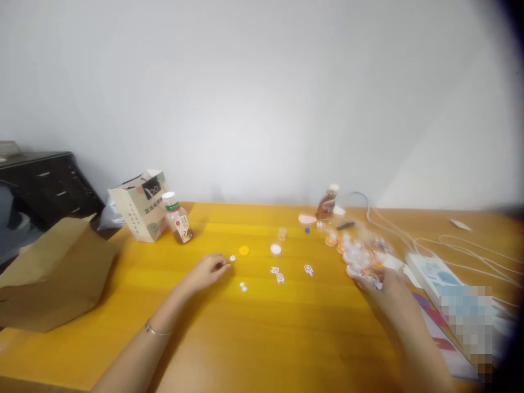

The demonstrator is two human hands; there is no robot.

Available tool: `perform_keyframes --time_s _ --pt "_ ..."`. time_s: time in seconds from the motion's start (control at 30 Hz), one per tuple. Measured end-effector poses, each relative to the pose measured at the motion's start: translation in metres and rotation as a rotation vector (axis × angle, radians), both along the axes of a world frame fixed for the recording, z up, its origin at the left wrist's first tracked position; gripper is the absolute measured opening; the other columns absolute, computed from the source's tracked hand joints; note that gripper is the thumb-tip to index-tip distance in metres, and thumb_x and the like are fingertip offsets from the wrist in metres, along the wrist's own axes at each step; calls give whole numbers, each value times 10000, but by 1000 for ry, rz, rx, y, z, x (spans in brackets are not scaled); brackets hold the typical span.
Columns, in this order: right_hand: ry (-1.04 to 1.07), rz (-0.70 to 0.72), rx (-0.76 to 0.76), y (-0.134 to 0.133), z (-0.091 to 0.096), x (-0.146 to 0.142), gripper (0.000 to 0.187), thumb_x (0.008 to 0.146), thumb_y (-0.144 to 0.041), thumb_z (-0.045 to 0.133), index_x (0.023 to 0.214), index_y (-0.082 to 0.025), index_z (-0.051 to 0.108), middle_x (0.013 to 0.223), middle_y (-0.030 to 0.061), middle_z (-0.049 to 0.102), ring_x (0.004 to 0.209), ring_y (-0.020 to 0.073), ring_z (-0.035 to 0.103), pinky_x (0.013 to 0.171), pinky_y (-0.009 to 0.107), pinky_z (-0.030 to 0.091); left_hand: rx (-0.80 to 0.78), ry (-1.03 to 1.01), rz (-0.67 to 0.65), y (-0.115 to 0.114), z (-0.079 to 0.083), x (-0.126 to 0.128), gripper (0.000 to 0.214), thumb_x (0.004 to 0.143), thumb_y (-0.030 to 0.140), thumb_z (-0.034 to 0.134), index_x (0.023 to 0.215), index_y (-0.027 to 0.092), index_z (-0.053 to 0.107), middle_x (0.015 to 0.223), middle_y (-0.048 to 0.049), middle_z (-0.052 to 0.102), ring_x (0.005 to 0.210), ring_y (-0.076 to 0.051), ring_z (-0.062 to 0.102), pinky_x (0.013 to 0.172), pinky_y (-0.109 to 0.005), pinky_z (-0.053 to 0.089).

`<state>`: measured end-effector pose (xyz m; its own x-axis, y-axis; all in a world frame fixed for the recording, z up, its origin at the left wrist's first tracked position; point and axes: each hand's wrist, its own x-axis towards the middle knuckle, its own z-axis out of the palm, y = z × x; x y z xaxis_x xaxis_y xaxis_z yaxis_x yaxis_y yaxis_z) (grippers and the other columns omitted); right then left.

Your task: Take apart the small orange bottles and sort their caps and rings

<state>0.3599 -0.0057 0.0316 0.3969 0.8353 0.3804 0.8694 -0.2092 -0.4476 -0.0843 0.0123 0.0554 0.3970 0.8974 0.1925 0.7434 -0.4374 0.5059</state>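
Pressing fingertips together, the left hand (pixel 208 272) sits within reach of a small white disc (pixel 232 257) on the yellow table (pixel 311 338) — the right hand (pixel 379 286) curls into clear plastic pieces (pixel 358 254), grip unclear.

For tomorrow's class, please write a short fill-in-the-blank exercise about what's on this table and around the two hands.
1. The left hand wears a thin metal ____ on its wrist.
2. The round cap just past the small white disc is ____.
3. The right hand touches a heap of clear and ____ pieces.

Missing words: bracelet; yellow; orange.
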Motion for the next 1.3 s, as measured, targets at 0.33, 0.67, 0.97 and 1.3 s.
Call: perform_keyframes --time_s 0.33,0.67,0.97,1.3 --pt "72 480 -275 -26 19 -43 134 718 -345 493 681 -237 424 570 -8 572 486 163 536 470 254 357 128 -175 -48 -16 3 26 314 867 350 394 688 140 545 681 -11 498 648 -111 467 637 -225 368" --pt "181 1089 -381 -50 25 -151 27 759 -243 506 755 -217 501 615 -45 565 534 104 506 498 185 372 -121 -106 -318 -70 -29 95 516 672 477 640 1069 186 486 993 -63 501 854 -184 503 750 -275 409" --pt "121 997 -127 -58 -17 -167 175 717 -346 585 761 -216 477 670 -14 607 588 133 548 529 207 395 -145 -223 -206 -69 -60 115 264 680 317 650 838 165 502 841 -37 476 763 -154 462 649 -237 373" --pt "45 1102 -4 -60 -1 -164 301 668 -189 543 964 -194 491 896 61 597 822 199 561 730 293 442 -166 -333 -202 -69 -54 114 187 646 77 553 810 161 588 751 -23 508 698 -135 482 599 -216 368"
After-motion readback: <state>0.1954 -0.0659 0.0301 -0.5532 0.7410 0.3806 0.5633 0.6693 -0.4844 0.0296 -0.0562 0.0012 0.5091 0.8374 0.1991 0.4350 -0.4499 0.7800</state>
